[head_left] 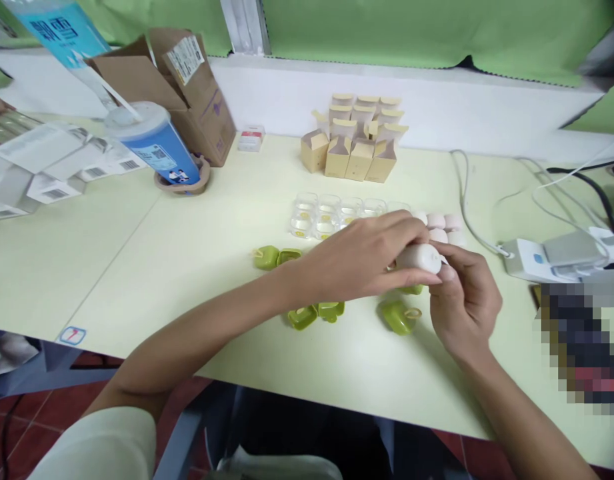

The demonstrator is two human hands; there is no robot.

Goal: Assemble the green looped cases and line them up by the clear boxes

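Both my hands meet over the middle of the pale table (137,267). My left hand (359,257) and my right hand (464,300) are both closed on one small white rounded case (421,257). Several green silicone covers lie below and beside them: one pair at the left (274,257), one pair under my left wrist (314,313), one by my right hand (399,317). Behind my hands sit several clear plastic shells (331,215) and several more white cases (441,223).
Several small tan cartons (354,143) stand open at the back. A blue cup (154,143) and a brown cardboard box (187,87) are at the back left, with white boxes (51,170) beside them. White cables (487,200) and a white device (557,257) lie at the right.
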